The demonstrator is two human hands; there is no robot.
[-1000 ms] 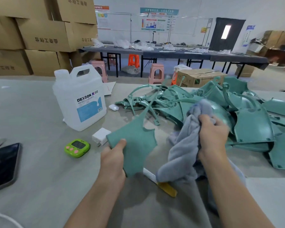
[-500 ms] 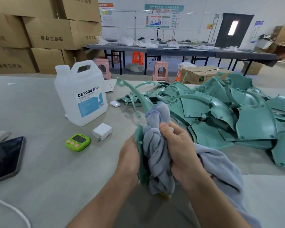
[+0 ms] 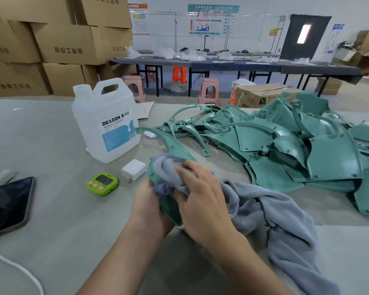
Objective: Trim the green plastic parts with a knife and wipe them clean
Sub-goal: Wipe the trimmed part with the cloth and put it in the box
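My left hand grips a green plastic part from below; the part's curved arm rises up and to the left. My right hand holds a grey-blue cloth bunched against the part's face, and the rest of the cloth trails across the table to the right. A large pile of green plastic parts lies at the right of the table. The knife is hidden under my hands, apart from a small white bit at my right hand's lower edge.
A white DEXCON jug stands left of the pile. A white charger, a green timer and a dark tablet lie on the grey table. Cardboard boxes, stools and a long dark table stand behind.
The part turned from flat-facing to edge-on between my hands. My right hand brought the cloth from the pile onto the part and rubs it downward. The knife went out of sight.
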